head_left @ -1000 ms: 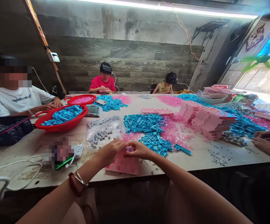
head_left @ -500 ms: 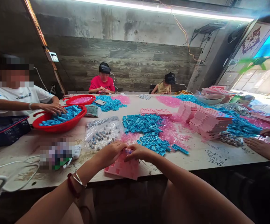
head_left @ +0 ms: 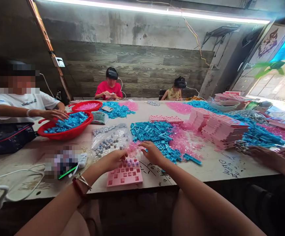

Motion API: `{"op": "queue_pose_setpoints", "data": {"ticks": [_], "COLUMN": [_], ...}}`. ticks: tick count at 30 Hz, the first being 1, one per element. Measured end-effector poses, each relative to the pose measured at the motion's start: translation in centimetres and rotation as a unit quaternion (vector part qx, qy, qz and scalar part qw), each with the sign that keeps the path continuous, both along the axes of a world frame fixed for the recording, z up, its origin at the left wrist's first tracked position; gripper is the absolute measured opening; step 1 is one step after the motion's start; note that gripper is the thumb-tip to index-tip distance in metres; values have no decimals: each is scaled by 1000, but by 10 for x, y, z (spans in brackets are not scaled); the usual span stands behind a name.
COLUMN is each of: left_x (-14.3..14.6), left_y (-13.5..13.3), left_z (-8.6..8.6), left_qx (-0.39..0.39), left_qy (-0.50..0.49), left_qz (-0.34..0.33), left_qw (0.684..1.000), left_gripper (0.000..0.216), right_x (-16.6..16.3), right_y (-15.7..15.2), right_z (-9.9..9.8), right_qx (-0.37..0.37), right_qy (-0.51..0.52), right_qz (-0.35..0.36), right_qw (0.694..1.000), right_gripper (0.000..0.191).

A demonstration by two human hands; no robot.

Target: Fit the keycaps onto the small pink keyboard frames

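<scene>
pink tray [head_left: 125,174] | left hand [head_left: 116,160] at far edge | black handwriting [head_left: 152,168] alongside, barely legible

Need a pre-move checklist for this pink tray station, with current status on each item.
1. Pink tray lying flat on the table: ok, near the front edge.
2. All sockets filled: not ok; small clear pieces sit toward the back, front ones look unfilled.
3. Left hand gripping the tray: cannot tell; it's at the back left corner, fingertips unclear.
4. Right hand clear of the tray: ok, beside the loose pink pieces.
5. Co-worker's hand clear of the tray: ok, well off to the right.
</scene>
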State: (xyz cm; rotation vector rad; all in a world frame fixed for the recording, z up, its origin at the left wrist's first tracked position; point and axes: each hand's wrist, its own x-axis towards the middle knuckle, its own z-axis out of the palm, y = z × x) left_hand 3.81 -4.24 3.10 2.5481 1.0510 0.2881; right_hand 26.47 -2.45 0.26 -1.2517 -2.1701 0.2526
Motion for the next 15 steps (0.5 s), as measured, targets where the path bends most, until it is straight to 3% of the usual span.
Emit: {"op": "queue_pose_setpoints", "data": {"ticks": [2,4,6,9,15], "left_x": [-5,-10,-17,-29,-36], "left_y": [5,10,15,24,38], "left_z": [-2,-2,1,2,-10], "left_qx": [-20,-4,52,115,86], "left_qy": [-16,-39,-51,-21,56], "left_qz": [1,21,79,170,165], "left_qw": [1000,999,994,978,981], "left_gripper": [32,25,15,20,33], "right_x": [3,3,1,0,1], "right_y": [8,13,15,15,11], "right_z": [-8,-13,-15,-12,-9], "right_qx": [26,31,29,22,15], "right_qy": [-67,-118,-150,-161,-154], "right_qz": [19,25,17,1,-12], "right_qw": [997,992,988,987,988], "right_gripper": [31,24,17,14,17]}}
